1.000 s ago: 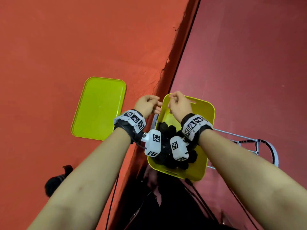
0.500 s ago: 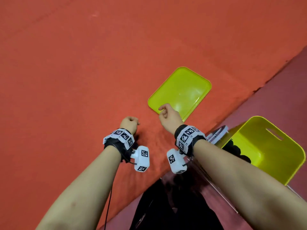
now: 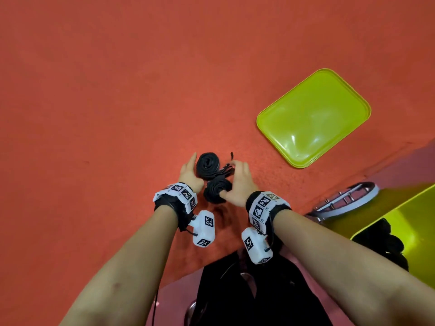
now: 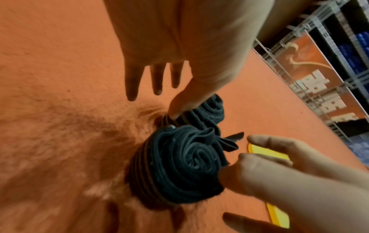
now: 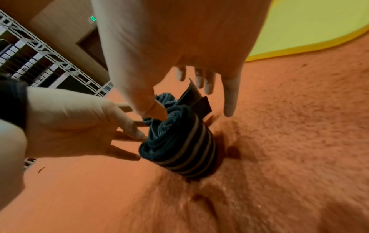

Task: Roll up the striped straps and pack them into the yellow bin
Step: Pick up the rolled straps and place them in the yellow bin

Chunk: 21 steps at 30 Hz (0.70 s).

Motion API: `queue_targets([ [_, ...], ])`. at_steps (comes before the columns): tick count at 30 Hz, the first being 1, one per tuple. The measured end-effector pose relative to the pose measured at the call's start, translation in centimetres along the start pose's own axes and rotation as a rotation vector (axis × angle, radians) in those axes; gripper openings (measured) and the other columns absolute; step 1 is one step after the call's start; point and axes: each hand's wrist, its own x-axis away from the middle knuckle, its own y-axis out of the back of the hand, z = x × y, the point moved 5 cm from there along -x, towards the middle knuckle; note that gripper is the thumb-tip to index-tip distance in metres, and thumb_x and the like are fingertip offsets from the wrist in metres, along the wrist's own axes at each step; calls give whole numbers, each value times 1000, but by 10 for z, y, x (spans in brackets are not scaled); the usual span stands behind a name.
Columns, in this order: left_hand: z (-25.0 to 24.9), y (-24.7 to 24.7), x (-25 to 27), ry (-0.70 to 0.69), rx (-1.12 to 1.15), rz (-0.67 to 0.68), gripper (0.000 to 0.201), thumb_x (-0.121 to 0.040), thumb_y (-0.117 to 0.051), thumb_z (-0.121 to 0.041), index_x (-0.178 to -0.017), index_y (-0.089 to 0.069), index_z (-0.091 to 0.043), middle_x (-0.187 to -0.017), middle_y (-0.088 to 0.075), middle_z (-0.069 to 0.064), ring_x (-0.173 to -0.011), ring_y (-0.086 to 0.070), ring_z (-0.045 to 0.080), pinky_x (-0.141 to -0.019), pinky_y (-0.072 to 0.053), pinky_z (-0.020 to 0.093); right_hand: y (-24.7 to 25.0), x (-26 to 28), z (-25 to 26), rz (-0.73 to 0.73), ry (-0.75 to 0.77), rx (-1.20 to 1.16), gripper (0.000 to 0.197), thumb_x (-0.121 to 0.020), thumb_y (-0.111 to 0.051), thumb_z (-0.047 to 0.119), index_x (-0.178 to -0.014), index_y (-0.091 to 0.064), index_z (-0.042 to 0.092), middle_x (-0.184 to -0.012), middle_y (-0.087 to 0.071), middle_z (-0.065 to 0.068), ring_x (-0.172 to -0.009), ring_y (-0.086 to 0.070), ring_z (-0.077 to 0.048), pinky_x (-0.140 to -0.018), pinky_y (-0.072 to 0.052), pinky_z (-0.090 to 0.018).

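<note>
Two rolled black straps with pale stripes stand on end on the orange surface, a far roll [image 3: 208,164] and a near roll [image 3: 216,191] [image 4: 179,165] [image 5: 179,146], with a loose strap end [image 3: 227,169] between them. My left hand [image 3: 188,170] [image 4: 159,75] lies left of the far roll, fingers straight, thumb touching the rolls. My right hand [image 3: 239,177] [image 5: 199,78] is on their right, thumb pressing the near roll's top, fingers stretched past the loose end. The yellow bin [image 3: 421,227] stands at the far right with dark rolls [image 3: 381,238] inside.
A flat yellow tray [image 3: 313,116] lies on the orange surface, back right of the hands. A wire rack [image 3: 346,201] sits by the bin beyond the surface's edge. Dark clothing [image 3: 247,290] fills the bottom middle.
Both hands came away from the bin to the orange surface on its left. Their curled fingers have straightened, and they now touch two rolled straps.
</note>
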Motion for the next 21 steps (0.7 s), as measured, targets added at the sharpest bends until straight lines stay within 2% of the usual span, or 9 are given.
queue_targets([
  [1, -1, -3, -3, -11, -13, 23, 92, -77, -51, 10, -151, -13, -29, -153, -22, 13, -127, -45, 37, -91, -48, 38, 0, 1, -4, -33, -35, -4, 77, -73, -71, 26, -136, -29, 11, -131, -31, -8, -123, -37, -25, -96, -42, -38],
  [2, -1, -6, -6, -16, -18, 40, 94, -76, -53, 11, -151, -12, -28, -154, -21, 13, -134, -37, 34, -101, -42, 38, -2, 1, -9, -46, -92, -5, 75, -74, -71, 27, -134, -30, 10, -130, -34, -8, -123, -39, -25, -95, -43, -39],
  [3, -3, -8, -8, -19, -20, 50, 95, -76, -56, 11, -151, -12, -27, -154, -21, 13, -136, -34, 32, -104, -38, 36, -3, 1, -15, -36, -151, -8, 70, -74, -71, 29, -129, -32, 9, -128, -38, -8, -120, -43, -26, -94, -44, -39],
  [6, -9, -11, -14, -28, 0, 65, 98, -75, -58, 14, -150, -13, -30, -152, -24, 12, -134, -36, 32, -96, -40, 32, -12, 3, -27, 112, -212, -16, 67, -75, -72, 29, -125, -33, 9, -123, -47, -10, -108, -53, -27, -88, -46, -35],
  [8, -15, -13, -17, -45, -12, 97, 98, -76, -59, 14, -150, -14, -33, -151, -24, 12, -131, -40, 33, -85, -43, 26, -20, 4, -27, 181, -138, -18, 80, -71, -76, 26, -132, -27, 12, -129, -43, -12, -110, -52, -28, -91, -46, -36],
  [10, -21, -14, -18, -61, -66, 126, 92, -78, -60, 11, -148, -20, -32, -149, -24, 15, -123, -45, 34, -78, -42, 24, -25, 4, -21, 190, -72, -44, 94, -68, -78, 23, -141, -19, 17, -134, -36, -14, -115, -50, -29, -95, -45, -36],
  [15, -26, -15, -23, -43, -108, 152, 73, -81, -66, -4, -141, -30, -23, -139, -32, 16, -117, -46, 33, -82, -37, 24, -34, -6, -5, 124, 0, -180, 96, -67, -79, 27, -141, -19, 18, -130, -39, -14, -112, -52, -28, -94, -46, -42],
  [18, -26, -11, -27, -43, -135, 150, 71, -79, -70, -12, -138, -32, -21, -136, -36, 15, -116, -47, 31, -84, -39, 26, -34, -6, -6, 117, 16, -185, 87, -66, -79, 20, -136, -26, 13, -124, -46, -11, -105, -54, -24, -87, -47, -36],
  [21, -27, -14, -28, -64, -177, 131, 77, -74, -78, -25, -136, -33, -18, -133, -39, 14, -118, -46, 30, -92, -40, 31, -34, -4, -8, 134, 52, -143, 79, -65, -77, 16, -131, -33, 12, -125, -45, -10, -113, -49, -25, -94, -44, -37],
])
